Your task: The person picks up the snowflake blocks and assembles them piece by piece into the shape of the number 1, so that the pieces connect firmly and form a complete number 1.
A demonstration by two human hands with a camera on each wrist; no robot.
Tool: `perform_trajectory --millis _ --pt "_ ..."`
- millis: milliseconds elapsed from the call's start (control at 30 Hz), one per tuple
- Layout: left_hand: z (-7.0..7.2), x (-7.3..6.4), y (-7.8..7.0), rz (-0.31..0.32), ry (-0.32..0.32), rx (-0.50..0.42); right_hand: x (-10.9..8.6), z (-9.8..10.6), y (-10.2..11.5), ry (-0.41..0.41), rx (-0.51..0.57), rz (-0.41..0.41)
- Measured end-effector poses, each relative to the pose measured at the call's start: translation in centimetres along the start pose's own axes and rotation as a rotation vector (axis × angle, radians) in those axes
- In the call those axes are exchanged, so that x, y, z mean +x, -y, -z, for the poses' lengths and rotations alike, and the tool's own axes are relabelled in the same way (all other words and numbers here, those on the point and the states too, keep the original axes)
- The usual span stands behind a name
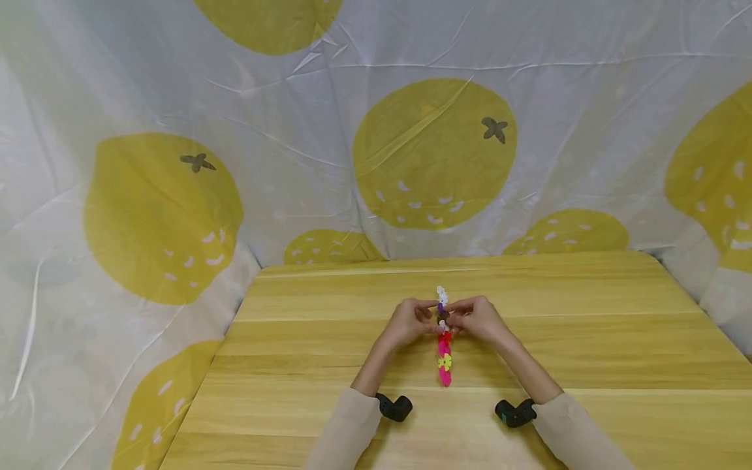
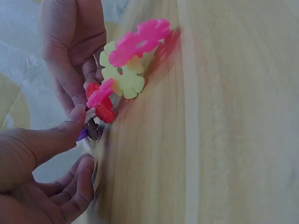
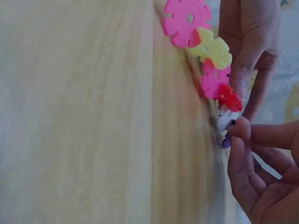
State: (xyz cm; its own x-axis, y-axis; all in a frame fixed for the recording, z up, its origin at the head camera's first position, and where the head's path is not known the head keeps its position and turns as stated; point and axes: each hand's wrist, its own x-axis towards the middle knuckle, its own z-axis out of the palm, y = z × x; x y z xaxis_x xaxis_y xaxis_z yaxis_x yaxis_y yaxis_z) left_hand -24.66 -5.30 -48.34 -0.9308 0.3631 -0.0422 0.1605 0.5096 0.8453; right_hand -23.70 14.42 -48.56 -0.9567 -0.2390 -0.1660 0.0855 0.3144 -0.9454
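Observation:
A chain of interlocking flower-shaped plastic discs runs lengthwise over the table between the two hands. From its near end come a pink disc [image 1: 444, 376], a yellow disc [image 1: 445, 361], another pink one and a red disc [image 3: 230, 97]. Beyond them are a white disc [image 3: 226, 118], a dark brown disc [image 2: 92, 130], a purple one and white discs [image 1: 442, 296] at the far end. My left hand [image 1: 407, 322] grips the chain's middle from the left, its thumb by the white disc. From the right, my right hand [image 1: 478, 320] pinches around the dark brown disc; fingertips partly hide it.
The wood-grain table [image 1: 282, 365] extends around both hands. Black wrist devices [image 1: 396, 408] sit at both cuffs. A white cloth with yellow fruit prints [image 1: 435, 156] hangs behind the table and along its left side.

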Motion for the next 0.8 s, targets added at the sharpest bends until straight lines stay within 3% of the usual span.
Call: perform_trajectory --millis 233,600,800 --pt "-0.1 -0.2 0.6 0.015 0.003 0.015 0.3 -0.2 -0.5 0.013 -0.002 -0.012" --pt "-0.1 -0.5 0.9 -0.016 -0.028 0.032 0.6 -0.4 -0.4 -0.006 -0.071 0.009" --pt "1.5 -1.3 1.5 -0.012 -0.012 -0.012 -0.5 1.1 -0.8 -0.001 -0.042 -0.018"
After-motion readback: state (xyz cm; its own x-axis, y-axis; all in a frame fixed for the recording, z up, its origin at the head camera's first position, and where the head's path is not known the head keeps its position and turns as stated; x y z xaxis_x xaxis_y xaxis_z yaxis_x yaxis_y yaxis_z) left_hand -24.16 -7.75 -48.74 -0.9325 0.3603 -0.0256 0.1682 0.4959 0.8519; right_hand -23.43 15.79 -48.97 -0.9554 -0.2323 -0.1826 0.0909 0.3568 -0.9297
